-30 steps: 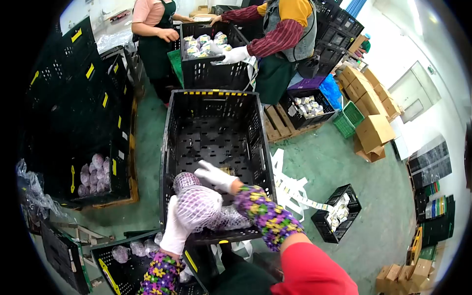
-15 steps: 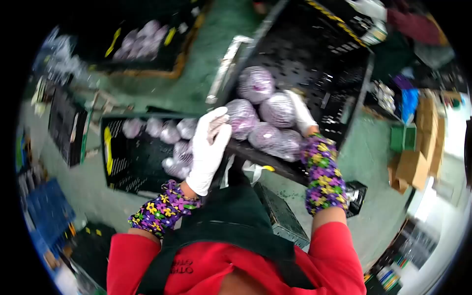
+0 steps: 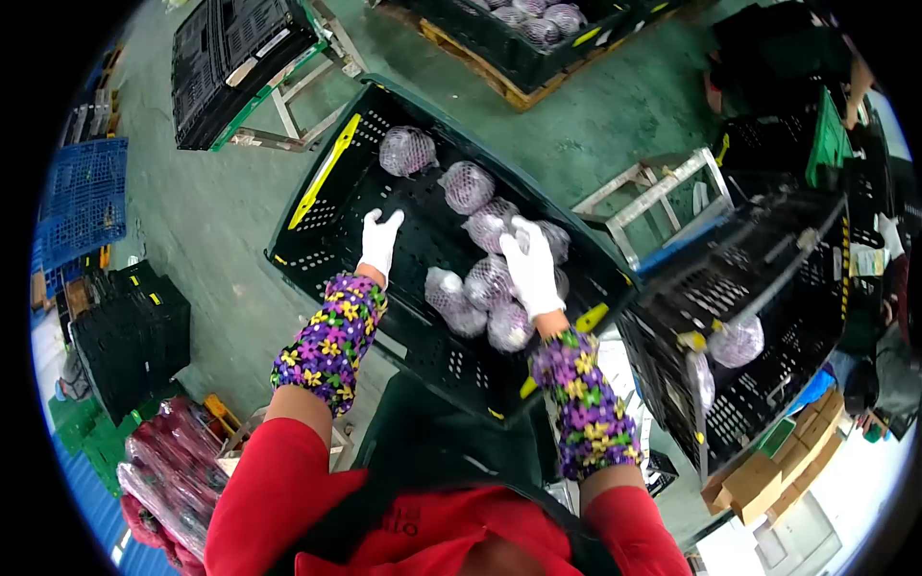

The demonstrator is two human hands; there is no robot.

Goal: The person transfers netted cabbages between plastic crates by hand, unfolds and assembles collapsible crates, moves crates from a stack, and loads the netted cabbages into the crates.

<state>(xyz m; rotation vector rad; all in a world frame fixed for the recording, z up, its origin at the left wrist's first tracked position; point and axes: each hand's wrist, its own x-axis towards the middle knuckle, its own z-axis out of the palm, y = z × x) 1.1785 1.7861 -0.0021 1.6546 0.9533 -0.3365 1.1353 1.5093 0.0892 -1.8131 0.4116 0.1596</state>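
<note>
Both white-gloved hands are inside a black plastic crate (image 3: 317, 264) with yellow strips at its ends. It holds several round purple vegetables that look like red cabbages in pale netting, mostly grouped toward the right. My left hand (image 3: 379, 242) hovers over the left part of the crate floor, thumb and fingers apart and nothing in them. Beyond it, a netted red cabbage (image 3: 407, 152) lies near the far wall. My right hand (image 3: 530, 269) is over the cluster, fingers extended, beside another netted cabbage (image 3: 488, 281). Whether its palm touches a cabbage is hidden.
To the right, a second black crate (image 3: 663, 384) stands tilted in view with a few netted cabbages. A metal stand (image 3: 663, 202) is behind it. More cabbages fill a crate (image 3: 509, 53) on a wooden pallet (image 3: 523, 96). Stacked black crates (image 3: 235, 58) stand at upper left.
My view has turned left, from the right-hand crate to the yellow-striped one. My right hand has left the cabbages in the other crate, and both hands are now inside this one.
</note>
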